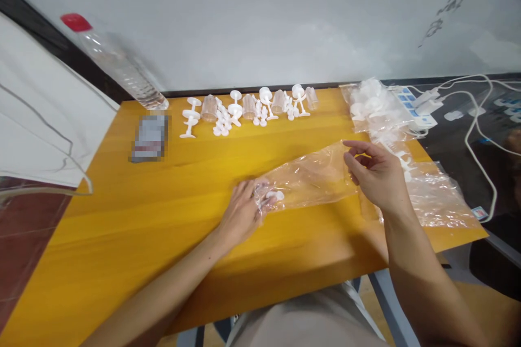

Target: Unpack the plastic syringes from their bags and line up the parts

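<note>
While the clear plastic bag (313, 176) is stretched flat across the middle of the table (134, 211), several small risks can be judged, taken from the left of the frame to the right. At the upper left a water bottle (122, 68) with a red cap is stood close to the table's back edge; it could be toppled if the table is jolted. Right of it, in the upper middle, a row of white plastic pieces (228, 114) and clear cups is set out loosely, and these could be scattered by a careless sweep of an arm.

Below them, the left hand (240, 214) is closed on the bag's left end, fingers curled around the film, with a small white piece (277, 195) seen just beside the fingertips, apparently inside the bag. If the grip is loosened or the bag is tipped, that piece could slide out of reach. The right hand (378, 176) is held narrow, the bag's right edge pinched between thumb and fingers; thin film of this kind could be torn if it is pulled too hard between the two hands.

At the right edge, crumpled film (439, 200) is overhanging the table's corner and could be knocked off, and a filled bag (374, 105) could be pushed onto the power strip (415, 105) just beside it.
</note>
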